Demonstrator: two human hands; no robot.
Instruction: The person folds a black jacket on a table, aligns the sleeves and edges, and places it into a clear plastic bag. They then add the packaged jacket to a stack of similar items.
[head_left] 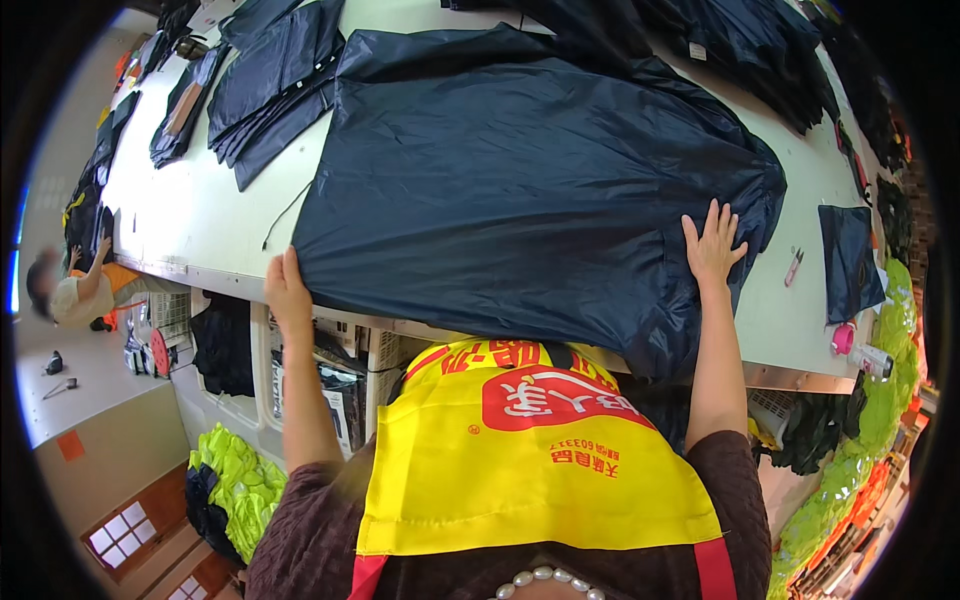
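Note:
A large piece of dark navy, thin, shiny fabric [500, 190] lies spread over the white table, its near side hanging a little past the front edge. At its left near corner my left hand [288, 292] is closed, the fingers pinching the fabric's edge. My right hand [714, 245] rests flat on the fabric's right part with its fingers spread. Creases run across the cloth between the two hands. Beside the fabric's left edge a thin dark cord [287, 214] lies on the table.
Folded dark garments [275, 85] are stacked at the far left, with more dark cloth [740, 55] at the far right. Thread snips [794, 266], a small dark piece [850, 262] and a pink-capped bottle [862, 352] lie to the right. Another person [80, 290] works at the left.

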